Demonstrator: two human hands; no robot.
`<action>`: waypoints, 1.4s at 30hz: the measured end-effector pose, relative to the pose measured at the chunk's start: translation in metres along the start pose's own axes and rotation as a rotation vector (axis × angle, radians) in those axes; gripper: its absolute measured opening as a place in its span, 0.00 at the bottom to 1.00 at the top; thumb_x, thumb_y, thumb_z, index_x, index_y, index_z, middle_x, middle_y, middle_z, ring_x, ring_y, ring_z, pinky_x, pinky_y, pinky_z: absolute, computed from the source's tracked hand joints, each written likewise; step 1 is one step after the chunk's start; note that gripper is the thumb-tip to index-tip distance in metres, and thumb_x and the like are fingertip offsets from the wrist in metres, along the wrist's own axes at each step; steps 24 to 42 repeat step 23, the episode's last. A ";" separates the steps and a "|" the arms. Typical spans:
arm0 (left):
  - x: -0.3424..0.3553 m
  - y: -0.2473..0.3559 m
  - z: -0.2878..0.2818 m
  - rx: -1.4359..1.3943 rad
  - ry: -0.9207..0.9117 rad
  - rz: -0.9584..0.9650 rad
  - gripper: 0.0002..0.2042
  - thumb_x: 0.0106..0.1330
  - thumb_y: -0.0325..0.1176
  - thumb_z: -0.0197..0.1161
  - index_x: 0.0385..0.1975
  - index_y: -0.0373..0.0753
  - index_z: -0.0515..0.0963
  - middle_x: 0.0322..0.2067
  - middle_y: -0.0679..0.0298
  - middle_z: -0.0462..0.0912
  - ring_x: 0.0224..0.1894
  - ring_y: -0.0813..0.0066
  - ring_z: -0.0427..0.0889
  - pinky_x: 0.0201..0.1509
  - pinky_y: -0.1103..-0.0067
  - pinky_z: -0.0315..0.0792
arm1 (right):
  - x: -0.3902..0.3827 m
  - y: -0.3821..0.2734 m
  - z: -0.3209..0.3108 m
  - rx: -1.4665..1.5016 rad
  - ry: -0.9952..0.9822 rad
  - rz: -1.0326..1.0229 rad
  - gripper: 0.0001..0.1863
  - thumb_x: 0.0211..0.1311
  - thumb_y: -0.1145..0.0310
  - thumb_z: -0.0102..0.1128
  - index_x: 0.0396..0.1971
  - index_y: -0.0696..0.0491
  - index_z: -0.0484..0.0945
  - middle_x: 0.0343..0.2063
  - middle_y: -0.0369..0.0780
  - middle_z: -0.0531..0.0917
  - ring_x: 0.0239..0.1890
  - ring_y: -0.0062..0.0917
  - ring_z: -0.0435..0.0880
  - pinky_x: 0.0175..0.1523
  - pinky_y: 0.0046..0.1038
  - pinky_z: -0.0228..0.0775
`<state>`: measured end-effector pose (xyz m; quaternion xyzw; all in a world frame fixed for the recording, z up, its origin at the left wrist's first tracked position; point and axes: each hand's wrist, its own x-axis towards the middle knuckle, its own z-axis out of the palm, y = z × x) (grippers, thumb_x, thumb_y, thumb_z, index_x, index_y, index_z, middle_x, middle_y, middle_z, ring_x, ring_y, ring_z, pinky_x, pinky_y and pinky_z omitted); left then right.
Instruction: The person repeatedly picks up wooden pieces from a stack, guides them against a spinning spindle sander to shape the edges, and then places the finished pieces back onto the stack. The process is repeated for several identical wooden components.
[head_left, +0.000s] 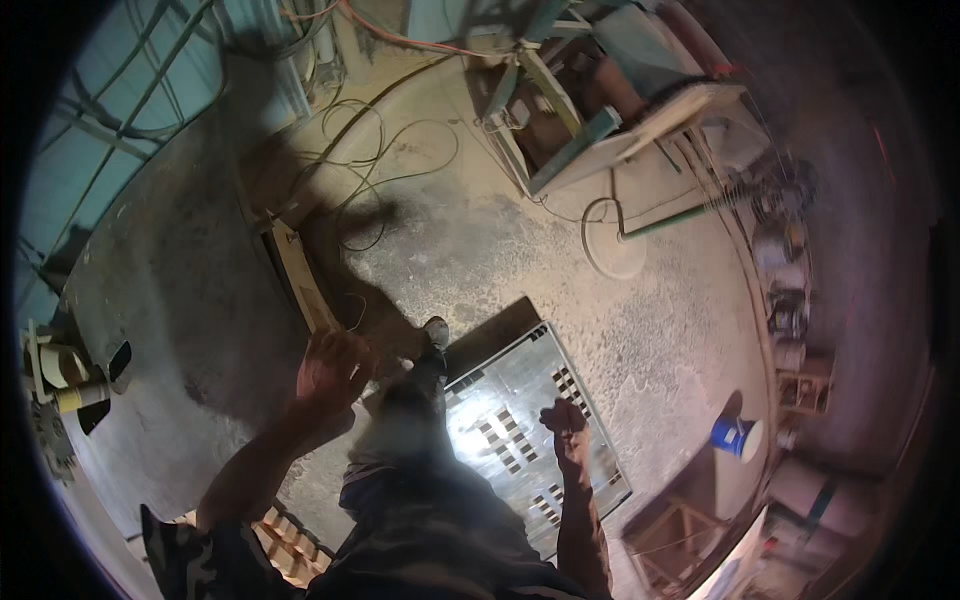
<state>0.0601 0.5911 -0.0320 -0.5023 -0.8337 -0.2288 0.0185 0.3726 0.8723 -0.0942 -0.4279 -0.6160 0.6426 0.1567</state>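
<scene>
My left hand [335,368] is beside the right edge of a large grey tabletop [190,290], fingers curled, next to the near end of a wooden strip [303,278]. Whatever sits between those fingers, if anything, is too small to make out. To the right, my right hand [567,415] is closed above a shiny metal panel [530,370]. Its fingers hide what they hold, if anything. Rows of small dark and light pieces [508,440] show on the panel, and a bright patch of light falls on its left part.
Loose cable [375,180] coils over the concrete floor. Beyond stands a wooden frame [640,130] with a green-poled fan's round base [612,240] nearby. A blue bucket [733,437] and a wooden stand [685,535] are at right. Slatted wood [290,545] lies lower left.
</scene>
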 end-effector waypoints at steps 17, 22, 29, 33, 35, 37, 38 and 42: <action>-0.014 -0.013 0.000 -0.213 0.092 -0.364 0.14 0.48 0.32 0.64 0.34 0.39 0.74 0.35 0.58 0.74 0.39 0.57 0.74 0.43 0.68 0.70 | 0.142 -0.164 0.266 0.036 -0.750 0.396 0.16 0.67 0.63 0.54 0.47 0.59 0.74 0.36 0.44 0.82 0.38 0.28 0.82 0.45 0.29 0.75; -0.014 -0.015 0.007 -0.086 0.205 -0.470 0.15 0.55 0.33 0.56 0.43 0.37 0.75 0.45 0.56 0.74 0.48 0.60 0.75 0.45 0.71 0.74 | 0.173 -0.204 0.317 -0.028 -1.005 0.369 0.20 0.69 0.60 0.52 0.52 0.60 0.71 0.39 0.46 0.82 0.40 0.28 0.82 0.50 0.30 0.74; -0.011 -0.012 0.005 -0.050 0.197 -0.509 0.17 0.53 0.32 0.57 0.45 0.37 0.75 0.48 0.56 0.74 0.50 0.60 0.75 0.48 0.72 0.74 | 0.185 -0.208 0.325 -0.054 -1.046 0.341 0.20 0.68 0.61 0.53 0.51 0.61 0.72 0.38 0.47 0.82 0.40 0.30 0.82 0.51 0.31 0.74; -0.011 -0.012 0.005 -0.050 0.197 -0.509 0.17 0.53 0.32 0.57 0.45 0.37 0.75 0.48 0.56 0.74 0.50 0.60 0.75 0.48 0.72 0.74 | 0.185 -0.208 0.325 -0.054 -1.046 0.341 0.20 0.68 0.61 0.53 0.51 0.61 0.72 0.38 0.47 0.82 0.40 0.30 0.82 0.51 0.31 0.74; -0.011 -0.012 0.005 -0.050 0.197 -0.509 0.17 0.53 0.32 0.57 0.45 0.37 0.75 0.48 0.56 0.74 0.50 0.60 0.75 0.48 0.72 0.74 | 0.185 -0.208 0.325 -0.054 -1.046 0.341 0.20 0.68 0.61 0.53 0.51 0.61 0.72 0.38 0.47 0.82 0.40 0.30 0.82 0.51 0.31 0.74; -0.011 -0.012 0.005 -0.050 0.197 -0.509 0.17 0.53 0.32 0.57 0.45 0.37 0.75 0.48 0.56 0.74 0.50 0.60 0.75 0.48 0.72 0.74 | 0.185 -0.208 0.325 -0.054 -1.046 0.341 0.20 0.68 0.61 0.53 0.51 0.61 0.72 0.38 0.47 0.82 0.40 0.30 0.82 0.51 0.31 0.74; -0.011 -0.012 0.005 -0.050 0.197 -0.509 0.17 0.53 0.32 0.57 0.45 0.37 0.75 0.48 0.56 0.74 0.50 0.60 0.75 0.48 0.72 0.74 | 0.185 -0.208 0.325 -0.054 -1.046 0.341 0.20 0.68 0.61 0.53 0.51 0.61 0.72 0.38 0.47 0.82 0.40 0.30 0.82 0.51 0.31 0.74; -0.011 -0.012 0.005 -0.050 0.197 -0.509 0.17 0.53 0.32 0.57 0.45 0.37 0.75 0.48 0.56 0.74 0.50 0.60 0.75 0.48 0.72 0.74 | 0.185 -0.208 0.325 -0.054 -1.046 0.341 0.20 0.68 0.61 0.53 0.51 0.61 0.72 0.38 0.47 0.82 0.40 0.30 0.82 0.51 0.31 0.74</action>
